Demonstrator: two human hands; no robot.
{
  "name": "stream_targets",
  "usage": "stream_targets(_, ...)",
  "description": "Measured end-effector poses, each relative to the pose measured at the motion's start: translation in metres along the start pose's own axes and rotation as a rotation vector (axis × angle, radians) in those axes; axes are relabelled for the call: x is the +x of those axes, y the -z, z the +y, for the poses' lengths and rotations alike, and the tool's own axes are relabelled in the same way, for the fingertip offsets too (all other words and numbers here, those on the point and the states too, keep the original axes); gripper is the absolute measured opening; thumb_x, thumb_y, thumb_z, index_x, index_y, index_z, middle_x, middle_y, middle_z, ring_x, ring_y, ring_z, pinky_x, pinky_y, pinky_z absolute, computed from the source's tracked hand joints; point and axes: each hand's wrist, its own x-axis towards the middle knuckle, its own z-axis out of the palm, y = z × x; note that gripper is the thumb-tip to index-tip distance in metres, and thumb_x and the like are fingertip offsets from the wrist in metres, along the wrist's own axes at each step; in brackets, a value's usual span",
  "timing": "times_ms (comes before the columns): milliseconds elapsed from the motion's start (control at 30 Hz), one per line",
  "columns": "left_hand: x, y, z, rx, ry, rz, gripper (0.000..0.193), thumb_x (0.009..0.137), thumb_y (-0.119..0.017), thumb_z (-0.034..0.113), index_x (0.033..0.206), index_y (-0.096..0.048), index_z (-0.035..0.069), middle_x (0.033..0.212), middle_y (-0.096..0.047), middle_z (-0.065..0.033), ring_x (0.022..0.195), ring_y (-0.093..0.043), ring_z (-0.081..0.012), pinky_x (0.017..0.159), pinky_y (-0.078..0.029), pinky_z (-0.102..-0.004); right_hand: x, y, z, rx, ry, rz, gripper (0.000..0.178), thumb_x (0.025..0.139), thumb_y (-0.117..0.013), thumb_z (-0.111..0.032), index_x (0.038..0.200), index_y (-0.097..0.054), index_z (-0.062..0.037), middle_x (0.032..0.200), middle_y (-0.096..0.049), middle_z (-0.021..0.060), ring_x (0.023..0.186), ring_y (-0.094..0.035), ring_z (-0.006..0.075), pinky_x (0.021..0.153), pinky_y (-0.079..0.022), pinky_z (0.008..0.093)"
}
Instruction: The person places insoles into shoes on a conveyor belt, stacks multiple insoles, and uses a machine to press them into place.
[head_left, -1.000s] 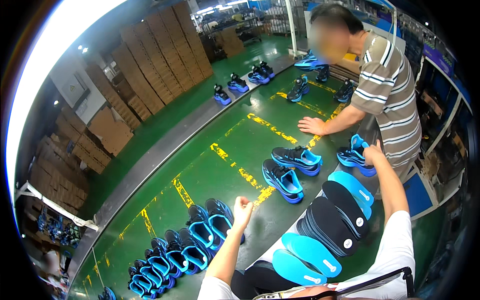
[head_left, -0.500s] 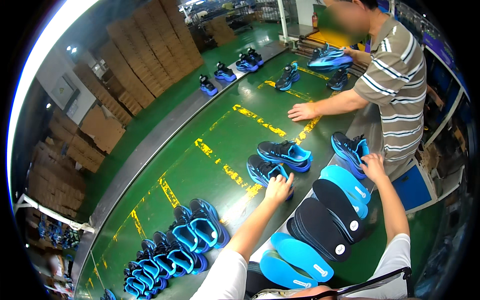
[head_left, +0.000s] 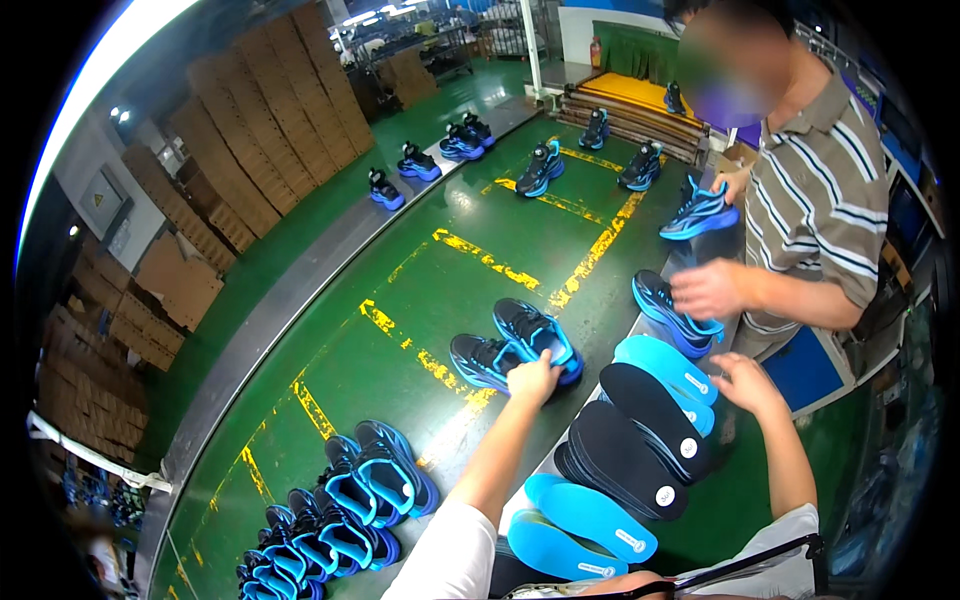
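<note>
A pair of black and blue sneakers lies on the green belt before me. My left hand (head_left: 533,378) is closed at the heel of the nearer sneaker (head_left: 480,360), its fingertips against the collar of the farther sneaker (head_left: 530,322). To the right, my right hand (head_left: 750,384) hangs with fingers apart, beside the blue insoles (head_left: 655,360) and holding nothing. Another sneaker (head_left: 655,300) sits at the table edge just beyond it. A co-worker's hand (head_left: 708,290) reaches over that sneaker; the co-worker's other hand holds a blue-soled sneaker (head_left: 695,215).
Stacked black insoles (head_left: 610,450) and more blue insoles (head_left: 590,510) lie near me. Several sneakers (head_left: 330,510) stand in a row at the lower left. Others stand on the far ledge (head_left: 350,215) and farther along the belt (head_left: 540,170). Cardboard stacks (head_left: 270,120) rise behind.
My right hand has come off the sneaker at the table edge, and the co-worker's hand has moved onto it. The co-worker has drawn the held sneaker closer. My left hand's extended finger has folded in.
</note>
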Motion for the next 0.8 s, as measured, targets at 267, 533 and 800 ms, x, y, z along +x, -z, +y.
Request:
stream_targets(267, -0.081, 0.017, -0.082, 0.025, 0.099, 0.063, 0.035, 0.076, -0.048, 0.042, 0.094, -0.049, 0.012, 0.072, -0.06, -0.0154, 0.07, -0.059, -0.0321, 0.059, -0.045, -0.0428, -0.076, 0.064, -0.17, 0.698, 0.451, -0.223, 0.021, 0.078, -0.053, -0.011, 0.095, -0.056, -0.0008, 0.095, -0.055, 0.0115, 0.084, -0.054, 0.026, 0.074, -0.043, 0.0316)
stream_targets(533, -0.128, 0.019, -0.08, -0.68, 0.08, 0.393, 0.039, 0.077, -0.053, 0.034, 0.103, -0.048, 0.005, 0.075, -0.059, -0.0167, 0.069, -0.058, -0.0272, 0.064, -0.045, -0.0359, -0.134, -0.115, -0.272, 0.454, 0.671, -0.971, 0.045, 0.082, -0.047, -0.025, 0.119, -0.037, -0.0023, 0.102, -0.048, 0.0189, 0.09, -0.052, 0.0315, 0.077, -0.043, 0.0349)
stream_targets(800, -0.2, 0.037, -0.205, -0.904, 0.355, 0.773, 0.023, 0.079, -0.051, 0.021, 0.075, -0.055, -0.001, 0.06, -0.056, -0.0092, 0.056, -0.053, -0.0167, 0.053, -0.042, -0.0293, -0.193, -0.178, -0.322, -0.23, 0.833, -0.74, 0.058, 0.062, -0.061, -0.053, 0.088, -0.047, -0.0028, 0.081, -0.053, 0.0171, 0.07, -0.058, 0.0282, 0.057, -0.047, 0.0351)
